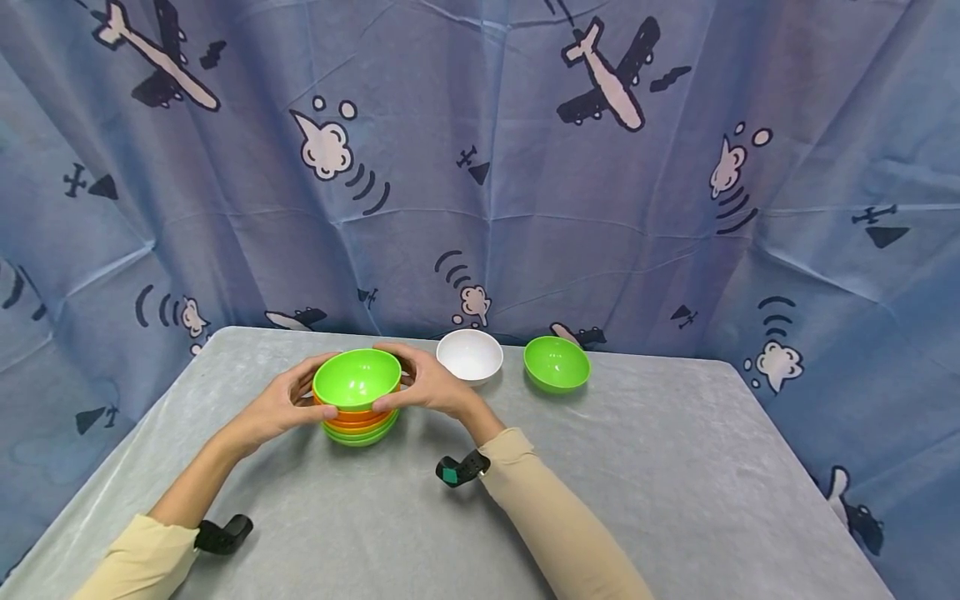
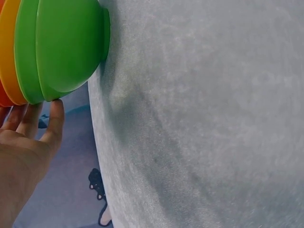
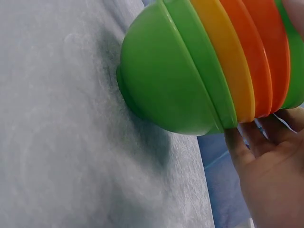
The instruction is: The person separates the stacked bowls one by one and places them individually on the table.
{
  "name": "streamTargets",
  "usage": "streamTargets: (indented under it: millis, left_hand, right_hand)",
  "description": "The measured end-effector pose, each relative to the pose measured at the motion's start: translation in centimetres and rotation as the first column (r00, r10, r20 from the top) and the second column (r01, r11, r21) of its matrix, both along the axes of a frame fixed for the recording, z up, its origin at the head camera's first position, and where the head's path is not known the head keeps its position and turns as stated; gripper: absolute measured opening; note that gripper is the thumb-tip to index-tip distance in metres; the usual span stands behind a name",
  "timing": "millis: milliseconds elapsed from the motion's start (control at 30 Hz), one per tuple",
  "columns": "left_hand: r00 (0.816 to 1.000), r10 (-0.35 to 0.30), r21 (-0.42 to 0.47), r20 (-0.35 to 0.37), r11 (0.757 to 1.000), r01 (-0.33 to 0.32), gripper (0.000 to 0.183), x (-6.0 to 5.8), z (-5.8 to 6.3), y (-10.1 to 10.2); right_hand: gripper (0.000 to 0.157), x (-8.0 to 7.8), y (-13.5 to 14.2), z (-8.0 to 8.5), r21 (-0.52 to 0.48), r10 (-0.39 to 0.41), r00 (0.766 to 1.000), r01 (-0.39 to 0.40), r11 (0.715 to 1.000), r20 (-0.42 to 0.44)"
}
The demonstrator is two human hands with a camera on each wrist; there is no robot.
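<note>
A stack of nested bowls stands on the left part of the table. Its top green bowl (image 1: 356, 379) has its opening upward. Below it come two orange bowls (image 3: 242, 52), a yellow bowl (image 3: 224, 57) and two green bowls, the lowest green bowl (image 3: 159, 76) down at the cloth. My left hand (image 1: 273, 408) holds the stack's left side, thumb in front near the top bowl's rim. From the right, my right hand (image 1: 431, 385) grips it likewise, thumb in front and fingers behind. In the right wrist view, those fingers are spread along several bowl edges.
Behind and right of the stack, a white bowl (image 1: 469, 356) and a separate green bowl (image 1: 557, 364) sit near the table's back edge. Pale grey cloth covers the table (image 1: 675, 467). A blue curtain (image 1: 480, 167) with airplane prints hangs right behind it.
</note>
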State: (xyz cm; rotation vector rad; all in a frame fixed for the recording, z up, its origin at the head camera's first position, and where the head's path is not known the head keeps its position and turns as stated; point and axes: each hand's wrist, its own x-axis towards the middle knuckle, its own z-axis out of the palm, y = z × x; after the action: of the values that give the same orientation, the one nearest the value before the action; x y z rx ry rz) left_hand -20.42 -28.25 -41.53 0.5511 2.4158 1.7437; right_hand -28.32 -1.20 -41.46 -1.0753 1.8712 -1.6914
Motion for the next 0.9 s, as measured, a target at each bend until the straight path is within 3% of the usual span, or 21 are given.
streamTargets:
  millis: [500, 900]
  left_hand:
    - [1.0, -0.011, 0.022, 0.003, 1.0, 0.011, 0.082, 0.0, -0.1, -0.2]
    - [1.0, -0.007, 0.004, 0.002, 1.0, 0.007, 0.078, 0.2, 0.2, 0.0]
  right_hand:
    - [0.083, -0.1, -0.4, -0.5, -0.039, -0.034, 0.999, 0.033, 0.999, -0.042]
    - [0.083, 0.0, 0.0, 0.6, -0.097, -0.054, 0.996, 0.047, 0.994, -0.067]
